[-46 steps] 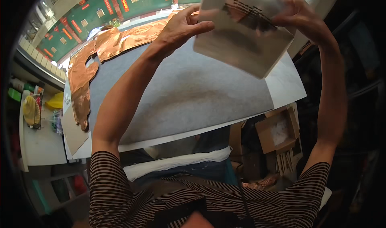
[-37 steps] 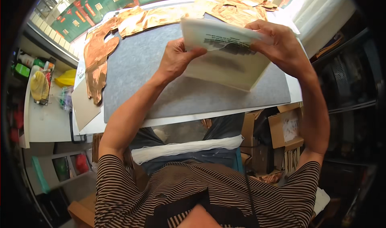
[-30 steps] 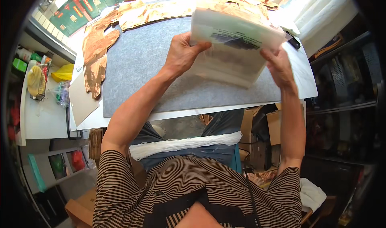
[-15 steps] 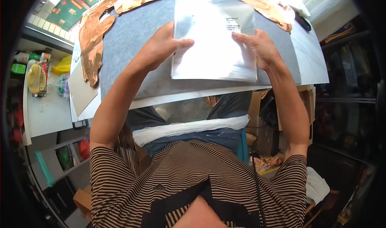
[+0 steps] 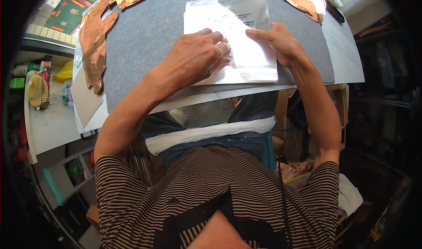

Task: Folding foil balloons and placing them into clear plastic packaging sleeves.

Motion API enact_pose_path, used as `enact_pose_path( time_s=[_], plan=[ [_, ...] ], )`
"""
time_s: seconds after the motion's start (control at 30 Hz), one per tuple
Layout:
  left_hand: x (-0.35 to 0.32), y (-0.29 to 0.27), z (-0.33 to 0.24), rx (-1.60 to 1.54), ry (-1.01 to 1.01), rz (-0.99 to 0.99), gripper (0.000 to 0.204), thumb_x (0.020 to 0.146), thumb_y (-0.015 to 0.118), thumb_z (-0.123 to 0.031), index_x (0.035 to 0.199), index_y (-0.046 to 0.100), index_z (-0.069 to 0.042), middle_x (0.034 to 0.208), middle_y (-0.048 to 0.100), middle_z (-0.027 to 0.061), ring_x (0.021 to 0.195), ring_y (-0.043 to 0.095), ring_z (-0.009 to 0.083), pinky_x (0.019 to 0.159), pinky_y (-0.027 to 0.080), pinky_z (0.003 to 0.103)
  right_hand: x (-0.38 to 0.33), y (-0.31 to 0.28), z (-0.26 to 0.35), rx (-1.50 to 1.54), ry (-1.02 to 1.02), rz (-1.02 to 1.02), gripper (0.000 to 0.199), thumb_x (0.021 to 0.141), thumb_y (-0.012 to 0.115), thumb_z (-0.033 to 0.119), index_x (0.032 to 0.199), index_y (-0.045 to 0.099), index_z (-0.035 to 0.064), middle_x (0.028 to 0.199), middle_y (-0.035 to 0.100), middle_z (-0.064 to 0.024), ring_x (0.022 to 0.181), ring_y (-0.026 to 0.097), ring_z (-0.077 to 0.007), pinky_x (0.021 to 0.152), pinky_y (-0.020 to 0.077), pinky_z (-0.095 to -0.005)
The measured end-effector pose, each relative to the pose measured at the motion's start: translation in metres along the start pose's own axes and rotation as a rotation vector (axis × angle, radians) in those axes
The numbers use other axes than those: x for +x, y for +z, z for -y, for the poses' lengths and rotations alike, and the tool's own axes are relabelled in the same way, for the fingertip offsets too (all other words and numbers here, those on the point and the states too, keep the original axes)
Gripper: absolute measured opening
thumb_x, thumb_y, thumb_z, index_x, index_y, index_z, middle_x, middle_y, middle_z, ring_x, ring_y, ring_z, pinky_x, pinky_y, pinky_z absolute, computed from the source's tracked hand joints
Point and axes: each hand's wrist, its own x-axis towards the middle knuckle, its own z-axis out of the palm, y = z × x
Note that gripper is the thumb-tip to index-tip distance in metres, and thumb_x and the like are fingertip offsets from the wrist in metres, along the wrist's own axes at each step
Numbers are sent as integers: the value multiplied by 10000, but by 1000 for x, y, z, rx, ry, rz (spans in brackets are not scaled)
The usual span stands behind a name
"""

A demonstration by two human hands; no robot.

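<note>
A stack of clear, glossy plastic bags (image 5: 246, 69) with small dark print lies near the front edge of a grey mat (image 5: 140, 42). Glare whitens much of its surface. My right hand (image 5: 281, 45) grips the stack's right edge, thumb on top and fingers underneath. Over the left part of the stack is my left hand (image 5: 200, 53), its fingers bent and drawn together. Whatever lies between those fingertips is hidden.
Crumpled copper-coloured foil (image 5: 94, 51) lines the mat's left and far sides. A dark object (image 5: 335, 12) lies at the far right. White strands (image 5: 211, 132) rest across my lap. Left of the table, a side shelf (image 5: 48, 121) holds a wire basket (image 5: 45, 91).
My left hand has left the stack's left edge and moved right over its top, fingers curling. The bags have shifted slightly left and skewed, while my right hand keeps its grip.
</note>
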Motion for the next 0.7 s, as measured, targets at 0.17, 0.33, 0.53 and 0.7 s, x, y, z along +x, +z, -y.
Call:
enact_pose_path(
  time_s=[0.17, 0.33, 0.53, 0.7],
  plan=[
    [2, -1, 10, -63, -22, 25, 139, 931, 680, -131, 1021, 746, -48, 1079, 719, 114, 1013, 663, 250, 862, 578, 369, -4, 0, 3, 39, -34, 10, 361, 935, 755, 252, 1077, 670, -68, 886, 670, -67, 705, 599, -94, 554, 488, -239],
    [9, 0, 7, 26, -14, 29, 118, 911, 677, -100, 989, 741, -38, 1066, 710, 119, 1013, 661, 253, 868, 580, 371, -4, -2, 2, 6, -21, 3, 371, 931, 758, 254, 1082, 669, -73, 889, 672, -75, 715, 606, -99, 562, 492, -239],
    [13, -3, 11, 40, 17, 60, 130, 932, 628, -85, 975, 738, -29, 1056, 693, 132, 1005, 658, 271, 859, 571, 391, -2, -5, -4, -6, -30, -3, 394, 925, 762, 249, 1096, 663, -92, 894, 674, -86, 715, 616, -110, 569, 502, -243],
    [13, 3, 11, 16, 5, 48, 277, 832, 690, 28, 1093, 738, -52, 1098, 698, 98, 1005, 663, 280, 897, 573, 378, -1, -4, -8, 23, -69, -18, 385, 918, 765, 234, 1096, 663, -92, 917, 689, -99, 741, 638, -117, 590, 520, -244]
  ],
)
